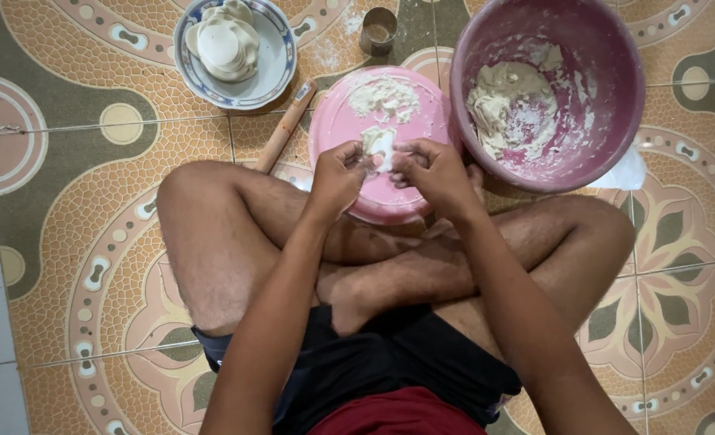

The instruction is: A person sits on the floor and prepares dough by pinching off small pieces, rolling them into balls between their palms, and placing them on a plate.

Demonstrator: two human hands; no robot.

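I sit cross-legged on a patterned tile floor. My left hand and my right hand pinch a small piece of pale dough between their fingertips, just above a round pink board. A heap of crumbly dough scraps lies on the far part of the board. To the right stands a big pink basin with a lump of floury dough inside.
A blue-rimmed white bowl at the far left holds stacked round dough discs. A wooden rolling pin lies between bowl and board. A small metal ring cutter stands beyond the board. A white bag corner pokes from under the basin.
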